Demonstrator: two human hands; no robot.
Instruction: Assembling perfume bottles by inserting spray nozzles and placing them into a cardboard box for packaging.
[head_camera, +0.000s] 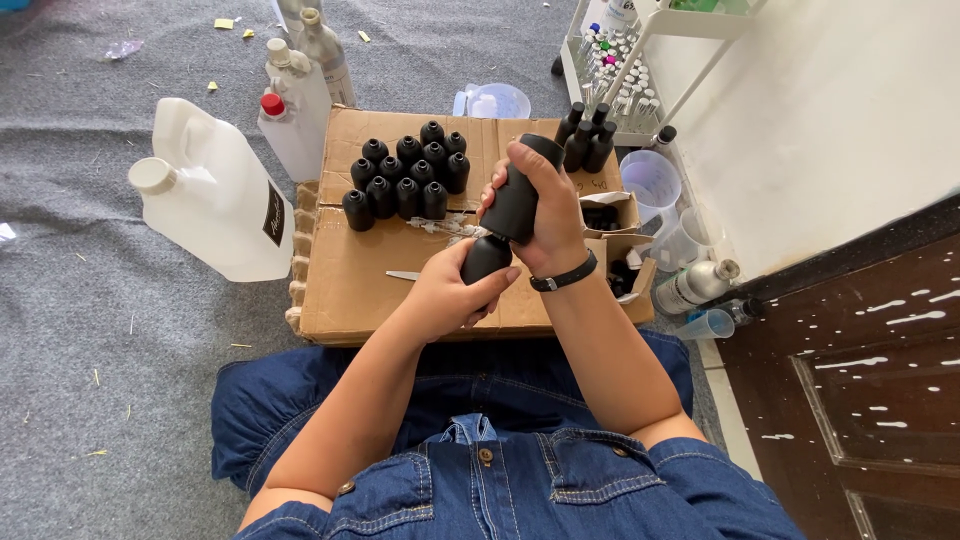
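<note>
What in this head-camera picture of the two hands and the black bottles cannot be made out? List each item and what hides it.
1. Head view: where the large black bottle meets the small black bottle is covered by the right hand and left hand.
2. The small box: contents too dark.
3. The rack of vials: too small to count.
4. The metal tool on the cardboard: its kind is unclear.

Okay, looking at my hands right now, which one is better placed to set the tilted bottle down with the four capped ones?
Probably the right hand: it grips the tilted black bottle, nearest the four capped bottles. The left hand holds the small bottle.
</note>
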